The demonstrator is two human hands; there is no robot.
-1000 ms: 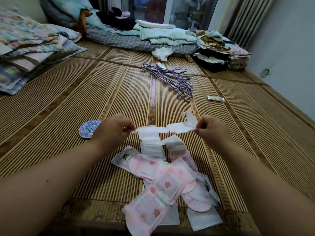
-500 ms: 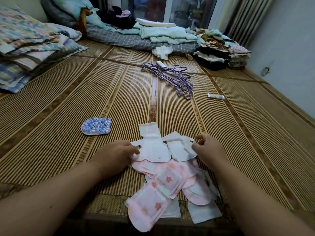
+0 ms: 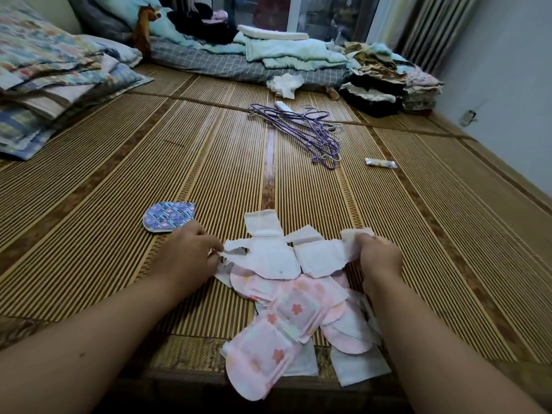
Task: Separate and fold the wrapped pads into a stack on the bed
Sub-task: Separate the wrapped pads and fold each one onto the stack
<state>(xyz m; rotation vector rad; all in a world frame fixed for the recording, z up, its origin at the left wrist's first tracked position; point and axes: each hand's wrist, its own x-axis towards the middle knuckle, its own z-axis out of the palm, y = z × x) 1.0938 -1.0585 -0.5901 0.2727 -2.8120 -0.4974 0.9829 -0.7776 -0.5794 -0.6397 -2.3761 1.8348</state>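
Hands held opposite ends of the white strip of joined pads [image 3: 286, 258]: your left hand [image 3: 188, 255] pinched its thin left tab between curled fingers, and your right hand [image 3: 379, 258] pinched the crumpled right end. The strip lay low on the woven bamboo bed mat [image 3: 89, 189], its long axis running left to right across your view, with one white flap [image 3: 258, 224] pointing away from you up the bed. Its near edge overlapped the pile of pink flower-printed wrapped pads [image 3: 298, 309], which sat at the near edge of the mat between your forearms. The nearest pink pad [image 3: 257, 360] lay on a diagonal, its rounded end toward you and to the left. A blue patterned wrapped pad [image 3: 168, 216] lay flat just beyond your left hand, apart from the pile. Farther up the mat lay a bundle of purple wire hangers [image 3: 298, 130], and to their right a small white sachet [image 3: 380, 163].
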